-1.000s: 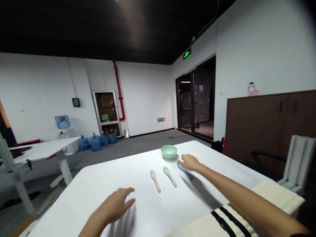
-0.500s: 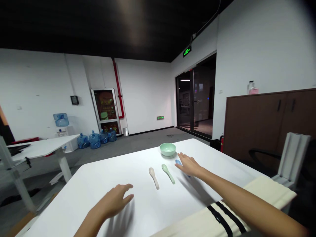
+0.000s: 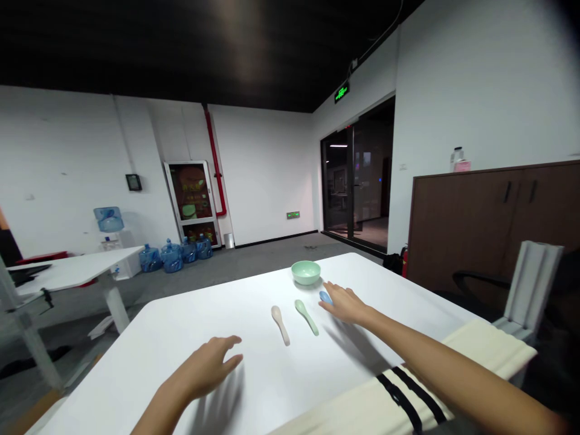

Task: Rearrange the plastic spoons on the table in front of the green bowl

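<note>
My right hand lies flat with its fingers extended over a blue spoon, hiding all but the spoon's bowl. Just left of that hand lies a pale green spoon, with a beige ceramic spoon further left. A pale green bowl stands beyond them on the white table. My left hand hovers or rests near the table's front, fingers apart, holding nothing. It is nearest the beige spoon, though not touching it.
A cream cloth with black stripes lies at the table's right front. A chair and a brown cabinet stand to the right. Another white table and several blue water jugs are at the far left.
My right hand has moved down over the blue spoon, now covering its handle. The view has tilted slightly, shifting the room upward and left. My left hand has barely moved.
</note>
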